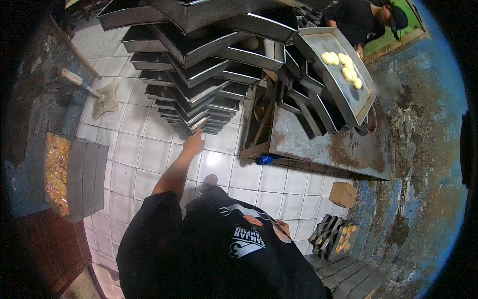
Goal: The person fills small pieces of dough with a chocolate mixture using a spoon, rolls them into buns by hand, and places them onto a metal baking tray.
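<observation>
My left hand (192, 143) reaches to the front corner of a tall zigzag stack of dark metal trays (206, 79), low in the stack, its fingertips at a thin pale edge; whether they grip it is unclear. Part of my right hand (283, 227) shows beside the dark shirt over my body, its fingers mostly hidden. Right of the tall stack, a lighter metal tray (358, 99) with several pale dough pieces (350, 74) rests atop a shorter tray stack (308, 107), on a worn metal bench (338, 152).
A co-worker (351, 22) bends at upper right. On the tiled floor (139, 159) are a wooden-handled tool (104, 102), trays of packed yellow items (57, 174) at left, a cardboard box (342, 194) and more trays (326, 239) at right. A blue object (265, 159) lies under the bench.
</observation>
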Demonstrator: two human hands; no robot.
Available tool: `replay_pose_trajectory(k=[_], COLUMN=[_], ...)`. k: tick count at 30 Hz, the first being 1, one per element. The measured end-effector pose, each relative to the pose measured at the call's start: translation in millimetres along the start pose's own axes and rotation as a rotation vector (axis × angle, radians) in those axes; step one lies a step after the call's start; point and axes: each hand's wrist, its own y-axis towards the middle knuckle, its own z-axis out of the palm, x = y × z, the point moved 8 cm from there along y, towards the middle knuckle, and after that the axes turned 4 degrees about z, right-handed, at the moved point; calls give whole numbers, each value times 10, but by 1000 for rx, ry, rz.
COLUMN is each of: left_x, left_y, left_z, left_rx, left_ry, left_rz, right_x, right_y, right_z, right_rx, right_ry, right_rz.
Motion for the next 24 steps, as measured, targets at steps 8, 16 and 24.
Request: replay_pose_trajectory(k=[8, 16, 24], left_x=[-343, -216, -988], left_y=[-150, -490, -1186], left_z=[-586, -1099, -1806], left_rx=[-112, -347, -731], left_ry=[63, 86, -17], left_rz=[108, 96, 241], right_x=[176, 113, 17], right_y=[73, 151, 766], right_z=[173, 234, -74], right_rx=[24, 129, 99], right_ry=[176, -49, -811], right_rz=[125, 9, -744])
